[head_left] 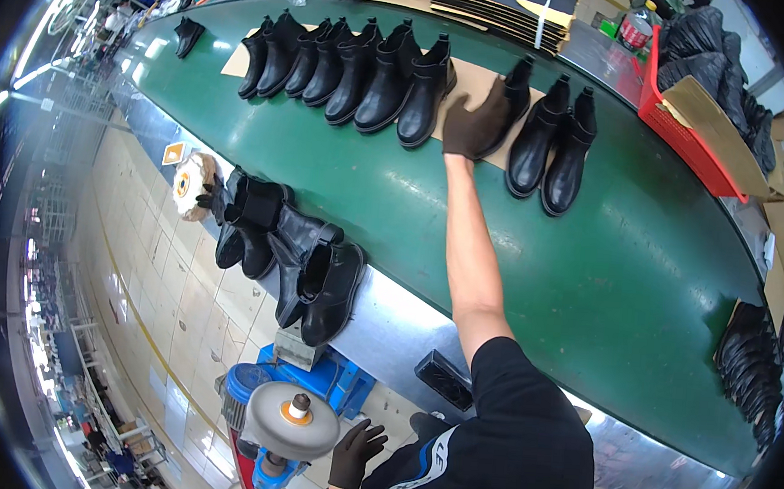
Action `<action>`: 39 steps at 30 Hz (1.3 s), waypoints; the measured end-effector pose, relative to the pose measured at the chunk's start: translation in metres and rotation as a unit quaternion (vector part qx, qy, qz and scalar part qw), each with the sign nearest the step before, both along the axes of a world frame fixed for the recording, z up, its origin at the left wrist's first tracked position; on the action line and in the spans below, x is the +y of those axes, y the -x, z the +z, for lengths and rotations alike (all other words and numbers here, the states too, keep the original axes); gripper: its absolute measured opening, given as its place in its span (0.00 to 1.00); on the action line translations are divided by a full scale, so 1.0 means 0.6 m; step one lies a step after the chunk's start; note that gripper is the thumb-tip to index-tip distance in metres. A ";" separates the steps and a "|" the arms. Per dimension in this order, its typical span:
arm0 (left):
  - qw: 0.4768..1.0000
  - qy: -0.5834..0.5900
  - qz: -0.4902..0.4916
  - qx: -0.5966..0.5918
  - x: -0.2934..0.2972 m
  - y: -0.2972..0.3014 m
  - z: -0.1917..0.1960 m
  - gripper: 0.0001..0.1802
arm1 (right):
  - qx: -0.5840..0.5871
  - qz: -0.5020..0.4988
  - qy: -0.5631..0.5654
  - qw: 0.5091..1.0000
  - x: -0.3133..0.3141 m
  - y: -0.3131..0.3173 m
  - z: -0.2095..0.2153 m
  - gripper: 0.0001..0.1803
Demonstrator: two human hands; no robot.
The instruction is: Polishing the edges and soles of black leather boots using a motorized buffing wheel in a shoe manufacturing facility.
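My right hand (475, 119), in a brown glove, reaches across the green table and grips a black ankle boot (517, 97). The glove covers part of that boot, and its shaft looks slightly blurred. To the left stands a row of several black ankle boots (349, 78), toes toward me, on a brown cardboard sheet (234, 61). A pair of similar boots (548, 151) stands just right of the gripped one. Low in view, my left hand (359, 451), also gloved, hangs with its fingers apart and holds nothing, near a grinding machine's pale wheel (275, 418).
Several black boots (305, 257) lie along the table's metal near edge, beside a white round wheel (192, 185). A black box (444, 380) sits on that edge. A red crate (681, 137) and stacked dark sheets (504, 12) occupy the far side; more dark boots (751, 370) stand far right.
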State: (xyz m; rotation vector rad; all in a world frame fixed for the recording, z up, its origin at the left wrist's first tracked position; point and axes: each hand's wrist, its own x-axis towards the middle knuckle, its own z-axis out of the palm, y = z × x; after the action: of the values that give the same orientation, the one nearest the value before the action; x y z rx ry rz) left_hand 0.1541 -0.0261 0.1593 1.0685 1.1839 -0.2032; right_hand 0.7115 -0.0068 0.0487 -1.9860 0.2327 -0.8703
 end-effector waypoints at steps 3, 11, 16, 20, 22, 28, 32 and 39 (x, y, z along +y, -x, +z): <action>0.999 -0.027 -0.041 -0.020 -0.003 -0.002 0.004 0.24 | 0.291 0.153 -0.116 0.937 0.067 -0.049 0.007 0.53; 0.998 -0.018 0.030 -0.060 -0.001 -0.025 0.001 0.22 | 0.342 0.199 -0.266 0.879 0.016 -0.137 -0.106 0.49; 0.963 -0.186 -0.099 -0.169 0.036 -0.094 -0.019 0.21 | 0.085 0.476 -0.354 0.801 -0.015 0.153 0.015 0.32; 0.930 -0.070 0.030 -0.359 0.073 -0.229 -0.029 0.42 | 0.246 0.533 -0.315 0.745 -0.098 0.390 0.147 0.20; 0.880 -0.171 0.009 -0.442 0.086 -0.241 -0.031 0.37 | 0.262 0.634 -0.157 0.710 -0.142 0.469 0.165 0.24; 0.882 0.138 0.058 -0.447 0.098 -0.117 0.021 0.25 | 0.017 0.661 -0.019 0.750 -0.244 0.464 0.279 0.44; 0.922 0.098 -0.062 -0.370 0.122 -0.034 0.024 0.18 | 0.044 0.807 0.358 0.468 -0.209 0.482 0.427 0.49; 0.839 -0.406 0.008 -0.362 0.039 0.066 -0.015 0.23 | 0.495 0.795 0.063 0.344 -0.275 0.598 0.308 0.33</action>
State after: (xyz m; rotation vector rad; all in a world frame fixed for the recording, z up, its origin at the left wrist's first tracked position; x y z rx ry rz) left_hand 0.1144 -0.0029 0.1501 1.6639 0.5475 0.7418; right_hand 0.3528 -0.1719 0.2334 -1.4497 -1.0481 1.6624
